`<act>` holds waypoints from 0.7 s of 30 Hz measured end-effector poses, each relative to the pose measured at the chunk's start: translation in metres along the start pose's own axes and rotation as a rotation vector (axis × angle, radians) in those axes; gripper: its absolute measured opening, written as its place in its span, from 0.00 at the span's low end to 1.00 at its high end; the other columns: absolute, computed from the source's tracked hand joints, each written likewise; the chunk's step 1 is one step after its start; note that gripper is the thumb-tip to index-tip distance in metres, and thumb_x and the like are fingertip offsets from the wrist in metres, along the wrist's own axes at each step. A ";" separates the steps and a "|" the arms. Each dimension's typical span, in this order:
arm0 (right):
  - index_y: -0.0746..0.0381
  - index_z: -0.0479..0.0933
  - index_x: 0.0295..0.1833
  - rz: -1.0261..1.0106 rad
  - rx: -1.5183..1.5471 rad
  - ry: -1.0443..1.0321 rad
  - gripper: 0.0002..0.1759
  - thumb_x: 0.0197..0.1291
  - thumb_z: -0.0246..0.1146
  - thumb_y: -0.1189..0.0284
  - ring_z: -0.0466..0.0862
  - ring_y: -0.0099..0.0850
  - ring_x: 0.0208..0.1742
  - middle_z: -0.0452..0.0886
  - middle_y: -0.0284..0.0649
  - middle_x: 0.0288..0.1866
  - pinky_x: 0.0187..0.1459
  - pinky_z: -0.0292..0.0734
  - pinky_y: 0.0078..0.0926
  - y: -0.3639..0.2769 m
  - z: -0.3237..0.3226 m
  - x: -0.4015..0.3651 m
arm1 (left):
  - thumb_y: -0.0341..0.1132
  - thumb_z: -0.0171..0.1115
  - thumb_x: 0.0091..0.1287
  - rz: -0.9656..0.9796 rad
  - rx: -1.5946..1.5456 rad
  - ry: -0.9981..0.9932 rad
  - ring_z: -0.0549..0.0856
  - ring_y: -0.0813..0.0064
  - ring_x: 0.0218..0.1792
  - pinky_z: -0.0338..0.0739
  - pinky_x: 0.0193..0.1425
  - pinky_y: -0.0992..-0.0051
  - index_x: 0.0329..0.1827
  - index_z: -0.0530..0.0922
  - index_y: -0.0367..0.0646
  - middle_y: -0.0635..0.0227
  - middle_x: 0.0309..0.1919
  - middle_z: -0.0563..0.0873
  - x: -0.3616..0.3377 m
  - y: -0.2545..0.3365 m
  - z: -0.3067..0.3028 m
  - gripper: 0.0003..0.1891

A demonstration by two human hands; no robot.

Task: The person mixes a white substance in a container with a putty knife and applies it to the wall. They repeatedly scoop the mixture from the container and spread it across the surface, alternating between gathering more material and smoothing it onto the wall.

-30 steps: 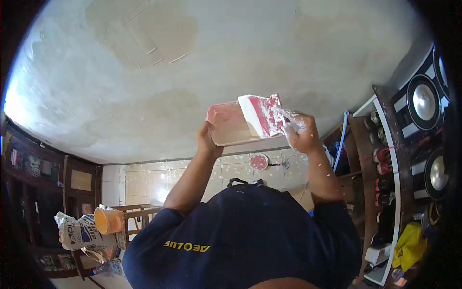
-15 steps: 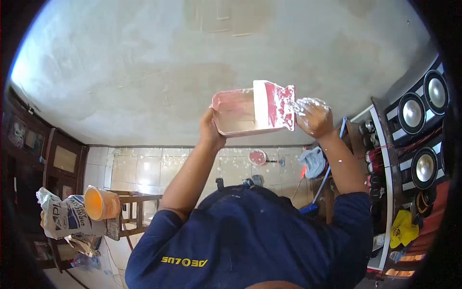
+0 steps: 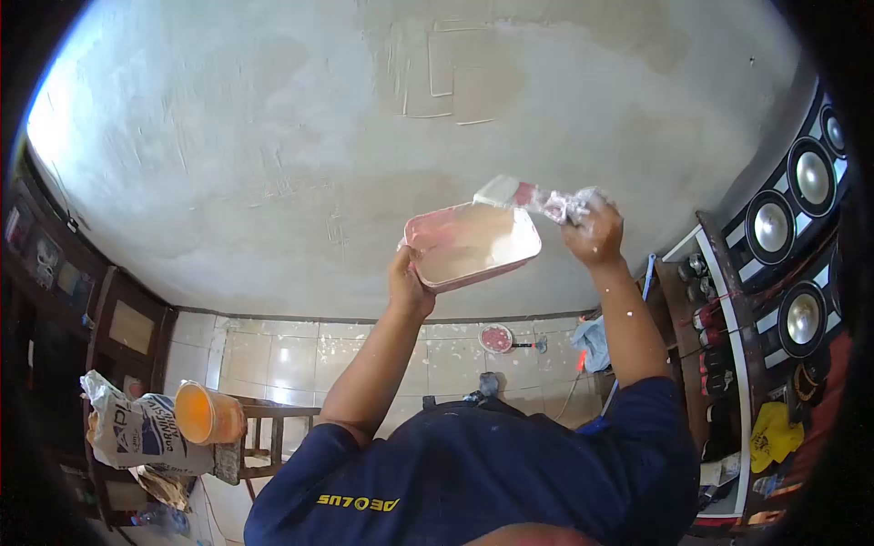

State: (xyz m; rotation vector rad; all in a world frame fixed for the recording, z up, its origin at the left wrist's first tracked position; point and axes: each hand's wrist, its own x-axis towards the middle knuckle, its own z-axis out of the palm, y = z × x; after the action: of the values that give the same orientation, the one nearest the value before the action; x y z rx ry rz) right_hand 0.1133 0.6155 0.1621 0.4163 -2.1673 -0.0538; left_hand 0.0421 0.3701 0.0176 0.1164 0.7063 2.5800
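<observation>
My left hand [image 3: 410,288] is wrapped round the left end of a pinkish rectangular tub [image 3: 482,276], held up before the wall. Pale wet material coats the inside of the tub, brightest at its right end. My right hand [image 3: 596,233] is closed on the handle of a wide putty knife [image 3: 533,196], which is smeared with white paste. The blade points left and shows edge-on over the tub's far rim. White spots dot my right hand and forearm. Behind both stands the grey plastered wall [image 3: 300,118], with damp-looking patches and raised trowel ridges.
On the left, an orange-stained bucket [image 3: 208,414] and a printed bag [image 3: 137,428] rest on a wooden stool [image 3: 264,437]. A round pink-stained container [image 3: 496,339] lies on the spattered tiles [image 3: 364,350]. Speakers [image 3: 769,227] and a shelf [image 3: 728,364] line the right.
The putty knife has turned from blade-flat over the tub's right end to edge-on, raised above the far rim. The tub has tilted slightly, and the view has shifted up the wall.
</observation>
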 end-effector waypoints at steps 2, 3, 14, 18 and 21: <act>0.59 0.82 0.32 0.155 0.076 0.060 0.10 0.39 0.71 0.74 0.81 0.35 0.40 0.80 0.38 0.37 0.38 0.77 0.30 0.005 0.004 0.011 | 0.47 0.44 0.61 0.010 0.021 0.007 0.74 0.59 0.58 0.69 0.62 0.59 0.62 0.67 0.40 0.59 0.58 0.75 0.009 -0.002 0.003 0.28; 0.59 0.82 0.32 0.163 0.077 0.060 0.10 0.39 0.71 0.74 0.81 0.35 0.40 0.80 0.38 0.37 0.38 0.77 0.30 0.011 0.007 0.016 | 0.47 0.44 0.62 0.022 0.034 0.013 0.74 0.59 0.59 0.69 0.63 0.59 0.62 0.66 0.40 0.59 0.58 0.74 0.015 -0.005 0.007 0.28; 0.66 0.80 0.34 0.719 0.632 0.196 0.12 0.52 0.66 0.67 0.78 0.24 0.25 0.82 0.40 0.24 0.31 0.73 0.25 0.128 0.106 0.055 | 0.48 0.43 0.64 0.099 -0.021 0.112 0.76 0.61 0.55 0.73 0.58 0.61 0.61 0.68 0.44 0.61 0.55 0.76 0.073 -0.029 0.026 0.26; 0.65 0.79 0.33 0.709 0.526 0.332 0.11 0.50 0.66 0.67 0.80 0.34 0.24 0.82 0.45 0.25 0.32 0.74 0.28 0.184 0.113 0.071 | 0.45 0.44 0.62 0.168 -0.001 0.142 0.77 0.62 0.54 0.74 0.55 0.61 0.60 0.69 0.44 0.62 0.54 0.77 0.083 -0.046 0.004 0.25; 0.66 0.79 0.31 0.692 0.573 0.593 0.10 0.53 0.67 0.70 0.79 0.22 0.26 0.82 0.40 0.25 0.32 0.74 0.23 0.215 0.086 0.048 | 0.44 0.45 0.60 0.251 0.060 0.235 0.78 0.61 0.53 0.75 0.54 0.59 0.59 0.70 0.44 0.61 0.53 0.77 0.077 -0.061 -0.009 0.25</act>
State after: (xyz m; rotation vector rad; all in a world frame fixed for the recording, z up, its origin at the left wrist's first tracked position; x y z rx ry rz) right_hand -0.0399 0.7934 0.1892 -0.0357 -1.5956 0.9674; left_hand -0.0034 0.4476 -0.0237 -0.0874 0.9053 2.8429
